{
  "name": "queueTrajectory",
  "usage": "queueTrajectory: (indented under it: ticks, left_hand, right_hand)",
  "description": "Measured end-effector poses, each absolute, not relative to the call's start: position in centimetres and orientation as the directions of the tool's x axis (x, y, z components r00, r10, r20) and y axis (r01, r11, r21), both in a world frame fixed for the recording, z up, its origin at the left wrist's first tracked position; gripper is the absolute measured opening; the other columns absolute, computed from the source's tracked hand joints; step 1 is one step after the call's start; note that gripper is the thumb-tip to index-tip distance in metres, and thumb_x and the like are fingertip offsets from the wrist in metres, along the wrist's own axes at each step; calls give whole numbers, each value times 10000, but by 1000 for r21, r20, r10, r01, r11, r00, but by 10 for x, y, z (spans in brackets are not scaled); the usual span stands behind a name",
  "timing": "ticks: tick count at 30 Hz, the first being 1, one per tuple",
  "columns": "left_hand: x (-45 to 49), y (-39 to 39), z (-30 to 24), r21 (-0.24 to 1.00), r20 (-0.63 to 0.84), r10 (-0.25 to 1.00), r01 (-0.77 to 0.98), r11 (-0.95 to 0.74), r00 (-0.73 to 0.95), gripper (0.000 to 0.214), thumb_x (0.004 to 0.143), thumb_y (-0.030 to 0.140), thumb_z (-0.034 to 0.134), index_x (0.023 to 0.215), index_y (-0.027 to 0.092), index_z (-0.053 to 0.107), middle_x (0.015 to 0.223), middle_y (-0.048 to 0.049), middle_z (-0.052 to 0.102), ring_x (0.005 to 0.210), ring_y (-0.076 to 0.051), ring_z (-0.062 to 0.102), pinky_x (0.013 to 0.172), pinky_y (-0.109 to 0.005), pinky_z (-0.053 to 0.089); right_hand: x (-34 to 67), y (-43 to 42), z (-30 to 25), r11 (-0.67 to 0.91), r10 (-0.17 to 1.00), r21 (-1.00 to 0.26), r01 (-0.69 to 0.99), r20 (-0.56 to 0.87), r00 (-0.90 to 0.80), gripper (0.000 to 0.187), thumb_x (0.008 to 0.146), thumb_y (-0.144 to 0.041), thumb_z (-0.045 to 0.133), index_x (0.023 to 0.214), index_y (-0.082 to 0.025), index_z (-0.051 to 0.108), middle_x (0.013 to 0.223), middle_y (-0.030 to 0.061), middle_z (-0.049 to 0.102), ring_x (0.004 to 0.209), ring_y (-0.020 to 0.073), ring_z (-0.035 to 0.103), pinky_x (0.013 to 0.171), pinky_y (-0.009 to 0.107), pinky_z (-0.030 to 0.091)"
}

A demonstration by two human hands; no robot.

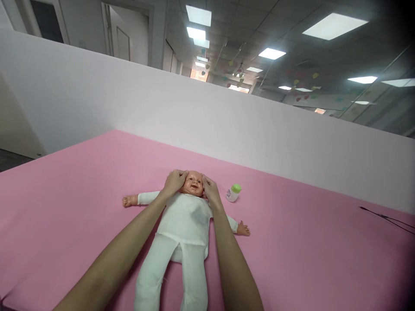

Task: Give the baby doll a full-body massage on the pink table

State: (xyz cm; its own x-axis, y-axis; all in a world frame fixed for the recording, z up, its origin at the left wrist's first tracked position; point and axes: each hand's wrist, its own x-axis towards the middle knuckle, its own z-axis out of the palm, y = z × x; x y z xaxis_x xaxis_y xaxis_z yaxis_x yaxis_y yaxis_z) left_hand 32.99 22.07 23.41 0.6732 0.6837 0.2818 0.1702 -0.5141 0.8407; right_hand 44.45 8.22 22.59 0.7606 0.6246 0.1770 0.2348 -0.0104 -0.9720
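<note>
A baby doll [186, 218] with a white cloth body lies on its back on the pink surface, arms spread wide and face up. Against one side of its head [195, 184] is my left hand [175, 180], fingers curled, thumb near the temple. My right hand [210, 190] holds the other side in the same way, so the head sits between both hands. Some fingertips are hidden behind the head. Just right of my right hand stands a small clear bottle [232, 194] with a green cap, apart from the doll.
The pink tabletop [308, 242] reaches back to a low white partition [207, 116]. A thin black cable [385, 217] lies at the far right. Beyond the partition are a doorway [128, 32] and lit ceiling panels.
</note>
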Motion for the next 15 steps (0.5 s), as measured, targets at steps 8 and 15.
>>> queueTrajectory:
  ticks: [8, 15]
  left_hand:
    - [327, 220, 236, 843, 294, 641, 124, -524, 709, 522, 846, 661, 589, 766, 175, 761, 761, -74, 748, 716, -215, 593, 617, -284, 374]
    - [327, 220, 238, 832, 273, 658, 171, -527, 702, 563, 954, 612, 425, 794, 187, 758, 668, -31, 677, 738, -220, 617, 656, -289, 397]
  right_hand:
    - [446, 85, 226, 7, 662, -977, 213, 164, 731, 629, 777, -643, 732, 1252, -231, 724, 1150, 70, 766, 1087, 310, 693, 835, 434, 609]
    - [449, 86, 222, -24, 633, -977, 214, 151, 759, 611, 871, -669, 598, 1228, -193, 738, 1136, 75, 769, 1082, 306, 691, 811, 433, 625]
